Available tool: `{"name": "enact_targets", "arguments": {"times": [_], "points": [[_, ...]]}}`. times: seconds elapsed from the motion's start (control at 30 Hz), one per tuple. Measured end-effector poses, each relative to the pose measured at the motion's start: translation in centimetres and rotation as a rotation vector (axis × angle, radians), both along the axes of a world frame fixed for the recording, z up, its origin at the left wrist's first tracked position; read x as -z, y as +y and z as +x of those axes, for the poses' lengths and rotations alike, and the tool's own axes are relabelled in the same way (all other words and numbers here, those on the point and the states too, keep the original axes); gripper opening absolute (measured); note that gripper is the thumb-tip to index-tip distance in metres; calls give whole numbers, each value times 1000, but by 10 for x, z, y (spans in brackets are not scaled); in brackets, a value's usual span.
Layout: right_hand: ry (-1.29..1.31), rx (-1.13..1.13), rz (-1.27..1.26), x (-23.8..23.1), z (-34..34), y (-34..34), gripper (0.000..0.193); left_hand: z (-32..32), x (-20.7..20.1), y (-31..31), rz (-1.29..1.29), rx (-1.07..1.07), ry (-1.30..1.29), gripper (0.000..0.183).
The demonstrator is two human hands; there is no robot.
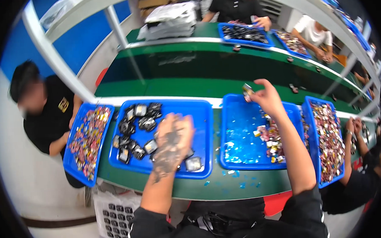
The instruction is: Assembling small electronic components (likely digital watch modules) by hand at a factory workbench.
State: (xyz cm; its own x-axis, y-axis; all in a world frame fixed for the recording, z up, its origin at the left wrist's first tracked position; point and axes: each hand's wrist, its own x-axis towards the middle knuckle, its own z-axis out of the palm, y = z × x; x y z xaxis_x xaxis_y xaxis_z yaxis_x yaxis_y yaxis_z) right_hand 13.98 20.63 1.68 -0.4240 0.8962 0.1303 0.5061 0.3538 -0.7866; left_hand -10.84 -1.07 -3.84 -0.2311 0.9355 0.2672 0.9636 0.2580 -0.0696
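Observation:
My left hand [174,136] is over a blue tray [205,137] that holds several black, boxy devices [147,123] with silvery faces. Its fingers are blurred, so I cannot tell whether they grip anything. My right hand [268,99] is raised over the far edge of a second blue tray [243,164]. Between its thumb and fingers it pinches a small silver-and-yellow electronic part [248,92]. Similar small parts in pink, gold and white [271,136] are heaped in the right half of that tray, partly behind my right forearm. Bits of blue film lie in its left half.
Trays full of small parts flank me at left [89,142] and right [327,142]. Beyond a white rail runs a dark green conveyor belt [175,64] with a few loose parts. Co-workers sit at left, right and across. White shelf posts [54,57] rise around the bench.

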Motion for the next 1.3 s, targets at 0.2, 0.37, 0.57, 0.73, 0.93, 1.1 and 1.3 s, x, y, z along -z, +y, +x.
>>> {"name": "enact_targets", "arguments": {"times": [0.2,0.37,0.57,0.73,0.93,1.1,1.3], "points": [[-363,142,-14,36,-7,87,59,-6,-61,-16,-254,58,-332,41],[-343,216,125,25,24,88,37,-1,-72,2,-39,59,-508,25],[-668,22,213,-30,57,27,9,39,-75,17,207,290,-1685,15],[-788,-4,109,-8,88,3,19,69,-60,24,118,378,-1959,17],[-111,103,327,-31,89,-46,16,75,-60,14,89,405,-1859,36],[732,11,-564,-30,60,-119,24,96,-55,9,253,487,-1376,43],[700,-113,-723,-7,34,-147,22,109,-59,3,421,694,-955,43]]}}
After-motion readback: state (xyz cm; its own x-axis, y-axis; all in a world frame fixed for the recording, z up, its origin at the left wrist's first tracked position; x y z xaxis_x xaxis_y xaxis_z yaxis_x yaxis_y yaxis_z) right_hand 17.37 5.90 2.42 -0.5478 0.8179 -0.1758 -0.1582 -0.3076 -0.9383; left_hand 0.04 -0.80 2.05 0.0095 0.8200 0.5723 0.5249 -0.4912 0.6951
